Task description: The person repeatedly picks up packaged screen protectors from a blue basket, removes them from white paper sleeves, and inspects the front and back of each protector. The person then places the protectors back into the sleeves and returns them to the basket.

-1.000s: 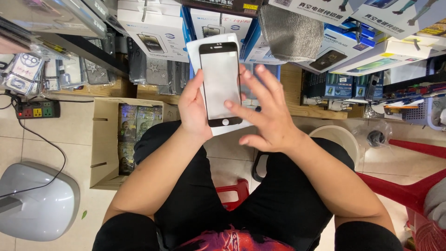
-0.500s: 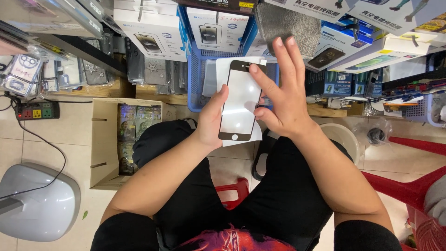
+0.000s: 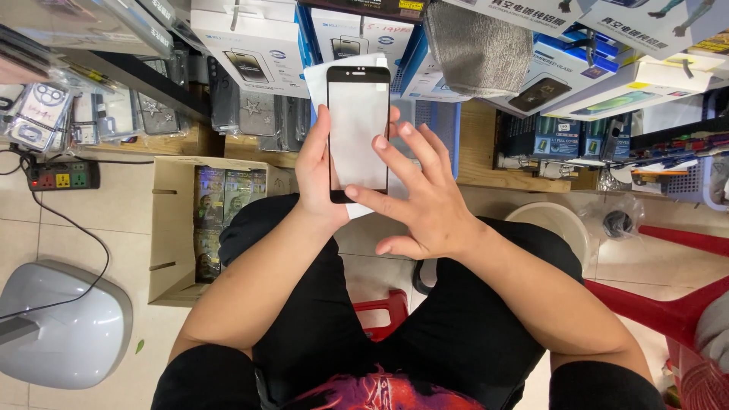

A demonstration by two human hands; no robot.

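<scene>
My left hand (image 3: 323,178) holds up a black-framed glass screen protector (image 3: 358,129) together with a white backing sleeve (image 3: 319,80) behind it, gripping them along the left edge and bottom. My right hand (image 3: 425,201) is spread over the lower right of the protector, thumb tip touching its bottom edge and fingertips resting on its right edge. The protector stands upright in front of the shelves. I sit on a red stool (image 3: 380,307) with my black-clad legs below.
Shelves of boxed phone accessories (image 3: 254,45) fill the top. A grey cloth (image 3: 478,45) hangs at upper right. An open cardboard box (image 3: 178,228), a power strip (image 3: 61,176), a grey device (image 3: 61,323), a beige bucket (image 3: 558,220) and red stool legs (image 3: 668,311) are on the tiled floor.
The protector went from tilted right half a second ago to upright and further left. My right hand slid from covering its right side down to its lower right corner.
</scene>
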